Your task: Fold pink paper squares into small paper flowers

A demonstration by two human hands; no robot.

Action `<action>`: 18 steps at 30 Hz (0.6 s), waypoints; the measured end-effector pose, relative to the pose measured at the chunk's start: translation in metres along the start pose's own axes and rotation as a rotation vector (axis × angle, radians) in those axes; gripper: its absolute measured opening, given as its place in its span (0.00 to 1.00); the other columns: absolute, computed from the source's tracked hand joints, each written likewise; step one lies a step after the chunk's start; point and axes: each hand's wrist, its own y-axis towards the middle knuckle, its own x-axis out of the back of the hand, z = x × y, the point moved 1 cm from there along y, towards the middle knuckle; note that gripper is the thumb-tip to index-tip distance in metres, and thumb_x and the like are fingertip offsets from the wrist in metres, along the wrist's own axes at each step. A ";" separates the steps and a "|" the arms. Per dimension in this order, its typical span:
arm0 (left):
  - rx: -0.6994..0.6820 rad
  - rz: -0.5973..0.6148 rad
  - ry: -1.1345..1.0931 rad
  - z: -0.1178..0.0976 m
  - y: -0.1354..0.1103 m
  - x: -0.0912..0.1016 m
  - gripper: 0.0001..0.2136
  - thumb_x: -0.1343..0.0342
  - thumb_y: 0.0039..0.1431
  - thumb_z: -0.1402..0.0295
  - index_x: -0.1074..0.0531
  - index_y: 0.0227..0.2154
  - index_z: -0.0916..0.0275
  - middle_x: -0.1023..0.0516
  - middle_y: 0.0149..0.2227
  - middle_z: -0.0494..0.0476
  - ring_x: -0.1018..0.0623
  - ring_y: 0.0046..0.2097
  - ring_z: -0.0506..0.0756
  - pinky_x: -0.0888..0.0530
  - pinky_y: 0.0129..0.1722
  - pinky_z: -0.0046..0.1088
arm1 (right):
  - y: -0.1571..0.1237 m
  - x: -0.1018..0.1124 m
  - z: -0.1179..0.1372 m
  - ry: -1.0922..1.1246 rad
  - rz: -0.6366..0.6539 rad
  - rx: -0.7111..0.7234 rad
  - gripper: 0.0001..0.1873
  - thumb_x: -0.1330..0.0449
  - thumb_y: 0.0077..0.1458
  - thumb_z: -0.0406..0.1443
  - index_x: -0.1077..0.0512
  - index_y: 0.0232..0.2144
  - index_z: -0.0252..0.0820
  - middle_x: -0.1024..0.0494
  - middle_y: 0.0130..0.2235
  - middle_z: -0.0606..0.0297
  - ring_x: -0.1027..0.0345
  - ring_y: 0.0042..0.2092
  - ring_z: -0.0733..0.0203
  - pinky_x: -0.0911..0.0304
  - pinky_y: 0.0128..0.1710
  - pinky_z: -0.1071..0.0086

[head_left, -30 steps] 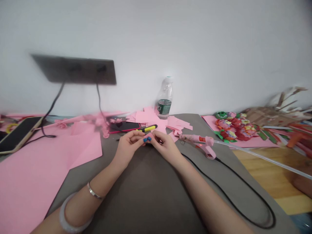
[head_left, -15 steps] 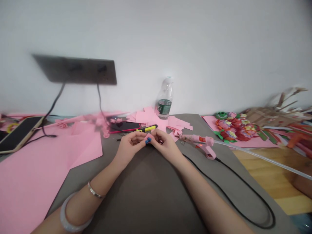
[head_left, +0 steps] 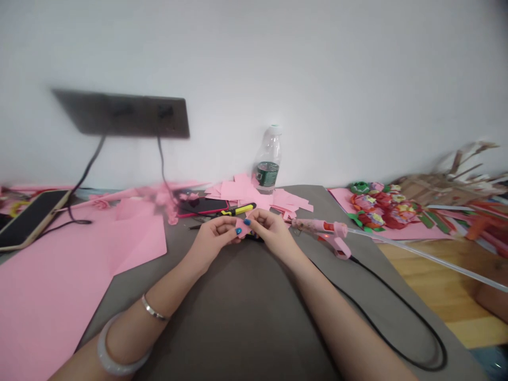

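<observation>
My left hand [head_left: 214, 235] and my right hand [head_left: 270, 233] meet over the grey table [head_left: 238, 317], fingers curled. Between their fingertips they pinch a small piece of pink paper [head_left: 241, 227]. The nails are painted blue. Just beyond the hands lie a yellow and black utility knife [head_left: 239, 210] and a heap of cut pink paper squares [head_left: 262, 198]. A pink glue gun [head_left: 323, 230] lies to the right of my right hand, with its black cord [head_left: 397, 328] looping toward the table's near right corner.
A large pink sheet [head_left: 59, 270] covers the left side, with a phone [head_left: 29, 218] at far left. A red-cased phone [head_left: 202, 205] lies behind the hands. A plastic bottle [head_left: 269, 159] stands by the wall. Finished paper flowers [head_left: 377, 209] sit at right.
Both hands have lifted slightly and moved a little away from me. The pink paper piece shows more clearly between the fingertips now.
</observation>
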 end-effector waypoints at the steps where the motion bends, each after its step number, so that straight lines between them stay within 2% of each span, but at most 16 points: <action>1: 0.002 0.002 -0.001 0.000 0.000 0.000 0.16 0.29 0.44 0.66 0.20 0.36 0.65 0.18 0.28 0.56 0.22 0.29 0.50 0.24 0.35 0.26 | 0.000 0.000 0.000 0.002 -0.001 0.001 0.19 0.38 0.53 0.49 0.33 0.27 0.40 0.33 0.24 0.70 0.43 0.25 0.68 0.47 0.25 0.72; 5: 0.029 0.014 -0.030 -0.001 0.000 0.000 0.17 0.29 0.43 0.65 0.20 0.37 0.65 0.17 0.32 0.58 0.20 0.33 0.52 0.23 0.36 0.27 | 0.002 0.003 -0.001 0.029 -0.048 0.026 0.19 0.36 0.50 0.50 0.32 0.26 0.40 0.33 0.23 0.70 0.43 0.24 0.68 0.46 0.25 0.72; 9: 0.049 0.035 -0.054 0.000 -0.002 -0.001 0.15 0.32 0.48 0.58 0.19 0.35 0.63 0.17 0.34 0.59 0.20 0.34 0.53 0.23 0.36 0.28 | 0.002 0.005 -0.001 0.041 -0.063 0.024 0.19 0.34 0.48 0.49 0.30 0.25 0.40 0.29 0.24 0.68 0.38 0.25 0.66 0.41 0.27 0.71; 13: 0.014 0.105 0.096 0.001 -0.002 -0.001 0.11 0.33 0.50 0.61 0.19 0.33 0.63 0.17 0.34 0.58 0.21 0.35 0.52 0.24 0.37 0.26 | 0.000 0.004 0.002 0.033 0.000 0.004 0.17 0.34 0.48 0.48 0.27 0.27 0.40 0.25 0.27 0.64 0.32 0.29 0.62 0.37 0.31 0.67; 18: -0.070 0.126 0.204 -0.002 -0.002 -0.002 0.09 0.34 0.51 0.62 0.21 0.27 0.63 0.20 0.30 0.56 0.24 0.30 0.51 0.25 0.32 0.24 | 0.000 0.004 0.004 -0.079 -0.005 0.068 0.14 0.35 0.50 0.46 0.26 0.26 0.41 0.25 0.27 0.63 0.34 0.31 0.60 0.40 0.31 0.67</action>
